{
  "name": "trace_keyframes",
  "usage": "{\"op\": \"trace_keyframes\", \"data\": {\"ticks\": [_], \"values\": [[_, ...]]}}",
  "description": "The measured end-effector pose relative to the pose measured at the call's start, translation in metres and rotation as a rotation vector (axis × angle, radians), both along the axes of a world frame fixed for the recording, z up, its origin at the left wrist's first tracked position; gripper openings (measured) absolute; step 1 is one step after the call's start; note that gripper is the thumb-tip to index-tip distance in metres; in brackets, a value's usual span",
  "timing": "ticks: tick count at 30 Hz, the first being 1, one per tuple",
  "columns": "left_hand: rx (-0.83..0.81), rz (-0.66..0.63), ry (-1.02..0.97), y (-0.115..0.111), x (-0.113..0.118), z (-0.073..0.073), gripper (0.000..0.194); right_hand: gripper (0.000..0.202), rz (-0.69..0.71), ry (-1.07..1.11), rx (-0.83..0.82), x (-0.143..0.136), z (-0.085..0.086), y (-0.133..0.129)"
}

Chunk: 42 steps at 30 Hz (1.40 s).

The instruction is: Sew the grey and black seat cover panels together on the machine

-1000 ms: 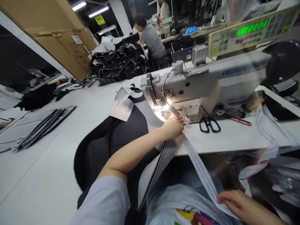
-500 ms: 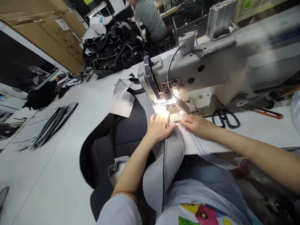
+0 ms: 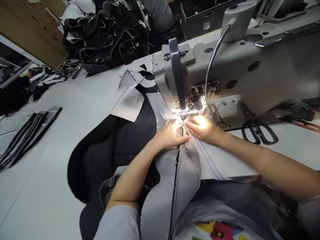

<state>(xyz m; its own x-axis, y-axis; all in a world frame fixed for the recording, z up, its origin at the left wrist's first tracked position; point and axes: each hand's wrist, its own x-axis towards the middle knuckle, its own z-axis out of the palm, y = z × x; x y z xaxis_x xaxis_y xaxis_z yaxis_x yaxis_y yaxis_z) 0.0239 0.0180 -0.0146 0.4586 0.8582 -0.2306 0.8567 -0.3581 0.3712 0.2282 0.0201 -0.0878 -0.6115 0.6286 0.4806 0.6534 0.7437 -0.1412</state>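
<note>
My left hand (image 3: 170, 133) lies on the grey fabric (image 3: 186, 170) just in front of the sewing machine's lit needle area, its thumb apart from the other fingers. Close beside it, my right hand (image 3: 203, 128) has its fingers pinched at the fabric edge by the presser foot. A white strip with a thin line (image 3: 208, 160) runs from under my right hand to the table's front edge. The large black and grey piece (image 3: 132, 136) spreads left of the machine, partly under my left arm. Glare hides some fingertips.
The sewing machine (image 3: 200, 63) spans the right side. Black-handled scissors (image 3: 260, 131) lie right of my right hand, with an orange-handled tool (image 3: 305, 125) beyond. Stacked fabric strips (image 3: 27, 136) lie far left. Behind are a dark fabric pile (image 3: 107, 33), a cardboard box (image 3: 32, 30) and a seated person.
The view has moved closer to the machine. My right hand has moved in towards the presser foot and my left hand, its fingers now at the fabric edge.
</note>
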Motion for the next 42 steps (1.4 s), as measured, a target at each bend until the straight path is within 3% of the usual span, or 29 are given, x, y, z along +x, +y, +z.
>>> {"op": "trace_keyframes", "data": {"ticks": [7, 13, 19, 24, 27, 31, 34, 38, 42], "values": [[0.055, 0.009, 0.180, 0.010, 0.019, 0.003, 0.054, 0.039, 0.012, -0.065, -0.049, 0.005, 0.005, 0.002], [0.044, 0.022, 0.234, 0.010, 0.024, -0.001, 0.024, 0.051, 0.039, -0.051, -0.107, 0.006, 0.002, 0.005], [-0.031, -0.054, 0.110, 0.024, 0.019, -0.004, 0.007, 0.051, 0.032, -0.019, -0.179, 0.006, 0.004, 0.002], [-0.215, 0.054, -0.211, 0.039, 0.003, -0.007, 0.027, 0.048, 0.037, -0.085, -0.155, 0.004, 0.007, 0.005], [-0.175, 0.101, -0.293, 0.036, -0.001, -0.007, 0.029, 0.051, 0.032, -0.102, -0.153, -0.003, 0.007, 0.003], [-0.011, 0.177, -0.247, 0.020, 0.003, -0.006, 0.020, 0.051, -0.059, -0.041, -0.144, -0.015, 0.003, -0.007], [0.063, 0.109, -0.181, 0.005, 0.008, -0.007, 0.002, 0.051, -0.069, -0.016, -0.160, -0.017, 0.002, -0.011], [0.102, 0.024, -0.051, -0.009, 0.012, -0.007, 0.035, 0.057, 0.039, 0.022, -0.189, -0.001, 0.005, -0.009], [-0.013, 0.063, 0.002, -0.013, 0.011, -0.005, 0.046, 0.032, 0.037, 0.094, -0.222, 0.017, 0.008, 0.001]]}}
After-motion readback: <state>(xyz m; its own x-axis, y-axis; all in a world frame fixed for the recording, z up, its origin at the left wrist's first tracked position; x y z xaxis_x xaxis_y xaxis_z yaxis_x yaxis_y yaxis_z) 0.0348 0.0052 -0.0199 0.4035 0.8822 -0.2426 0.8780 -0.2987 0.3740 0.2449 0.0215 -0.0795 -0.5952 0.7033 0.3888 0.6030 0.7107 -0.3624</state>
